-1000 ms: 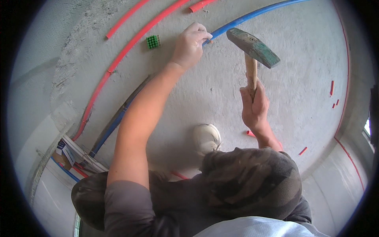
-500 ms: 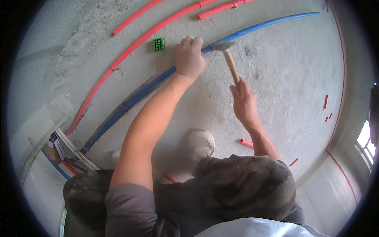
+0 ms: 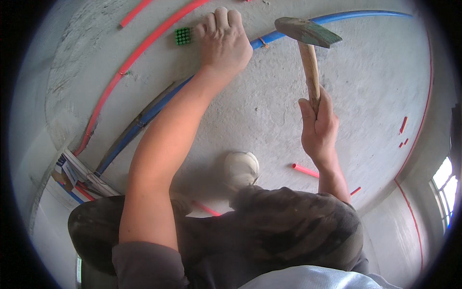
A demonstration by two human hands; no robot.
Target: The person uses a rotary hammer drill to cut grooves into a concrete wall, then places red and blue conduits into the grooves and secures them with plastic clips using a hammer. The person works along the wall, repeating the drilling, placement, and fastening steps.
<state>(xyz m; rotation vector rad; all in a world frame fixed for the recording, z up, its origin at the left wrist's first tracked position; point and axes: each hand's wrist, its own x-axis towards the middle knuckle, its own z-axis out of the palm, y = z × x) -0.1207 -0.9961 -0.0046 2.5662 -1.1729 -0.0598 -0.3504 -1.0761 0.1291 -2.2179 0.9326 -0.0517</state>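
My right hand (image 3: 319, 126) grips the wooden handle of a hammer (image 3: 310, 70). The hammer's metal head is raised above a long blue pipe (image 3: 332, 18) on the concrete floor. Ahead of me, my left hand (image 3: 225, 48) is closed over the same pipe and covers a stretch of it. Its fingers are curled, and whatever they hold is hidden. Just left of those fingers lies a small block of green-capped pieces (image 3: 183, 36) in rows. A thin tie or wire (image 3: 263, 42) crosses the pipe to the right of this hand.
A long red pipe (image 3: 118, 77) curves along the floor at the left, with another red pipe (image 3: 136, 13) beyond it. Short red pipe pieces (image 3: 305, 170) lie near my shoe (image 3: 242, 169) and farther right. White conduits and a carton (image 3: 67, 174) sit at the left wall.
The hammer has risen from the blue pipe toward me and to the right. My left hand stays closed near the green-capped block, now closer to it. The whole view has shifted slightly.
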